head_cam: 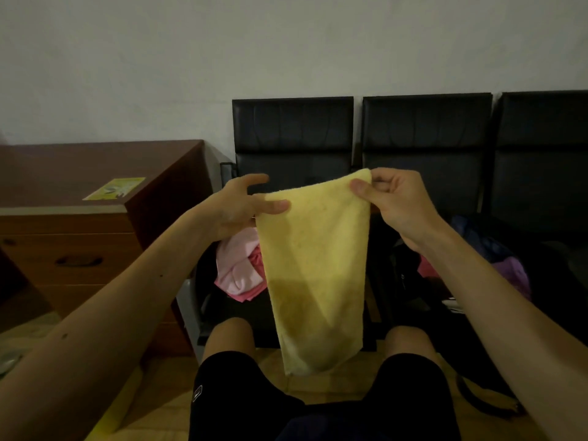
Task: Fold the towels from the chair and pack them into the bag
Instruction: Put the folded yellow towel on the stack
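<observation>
Yellow towel (315,265) hanging lengthwise at centre above the knees, left grip (241,205) pinching its top corner at 10 o'clock, thumb in front, right grip (394,202) pinching the top corner at 2 o'clock, pink towels (238,268) heaped on black chair (292,135) behind, wooden drawers (79,243) at 9 o'clock.

yellow towel (313,272) hanging before chair seat (222,308), pink towels (237,268) behind
</observation>
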The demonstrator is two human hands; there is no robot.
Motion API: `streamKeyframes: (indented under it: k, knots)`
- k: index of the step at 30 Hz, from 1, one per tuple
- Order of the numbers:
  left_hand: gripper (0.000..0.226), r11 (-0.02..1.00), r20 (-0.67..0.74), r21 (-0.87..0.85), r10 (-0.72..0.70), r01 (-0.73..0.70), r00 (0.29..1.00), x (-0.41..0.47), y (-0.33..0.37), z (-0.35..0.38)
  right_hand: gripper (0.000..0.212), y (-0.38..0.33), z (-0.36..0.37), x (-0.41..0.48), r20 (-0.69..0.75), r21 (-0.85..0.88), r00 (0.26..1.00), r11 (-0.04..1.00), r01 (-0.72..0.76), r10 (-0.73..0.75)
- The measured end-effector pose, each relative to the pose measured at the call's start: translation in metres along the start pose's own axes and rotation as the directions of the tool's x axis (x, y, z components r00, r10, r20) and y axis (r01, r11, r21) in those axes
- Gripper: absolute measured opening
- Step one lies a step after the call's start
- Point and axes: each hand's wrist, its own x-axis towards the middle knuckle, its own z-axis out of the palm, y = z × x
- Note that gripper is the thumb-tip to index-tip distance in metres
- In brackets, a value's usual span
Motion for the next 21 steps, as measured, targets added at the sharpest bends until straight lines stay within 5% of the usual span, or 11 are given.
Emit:
streamKeyframes:
  k: [3, 5, 13, 21]
  knots:
    - [0.039, 0.978, 0.021, 0.195, 0.065, -0.068, 0.998, -0.004, 0.003, -0.003, 0.01, 0.006, 0.0, -0.001, -0.012, -0.052, 0.999, 0.997, 0.048, -0.049]
    - [0.021, 0.962, -0.014, 0.252, 0.114, -0.107, 0.993, -0.003, 0.003, -0.003, 0.006, 0.009, 0.0, -0.002, -0.023, -0.098, 0.998, 0.994, 0.056, -0.059]
    - [0.043, 0.847, -0.105, 0.453, 0.362, -0.28, 0.926, 0.002, -0.007, 0.004, 0.024, 0.016, -0.004, 0.002, -0.081, -0.245, 0.993, 0.968, 0.059, -0.081]
    - [0.035, 0.751, -0.213, 0.569, 0.529, -0.335, 0.822, 0.005, -0.018, 0.006, 0.028, 0.022, -0.008, 0.003, -0.04, -0.348, 0.992, 0.933, 0.095, -0.116]
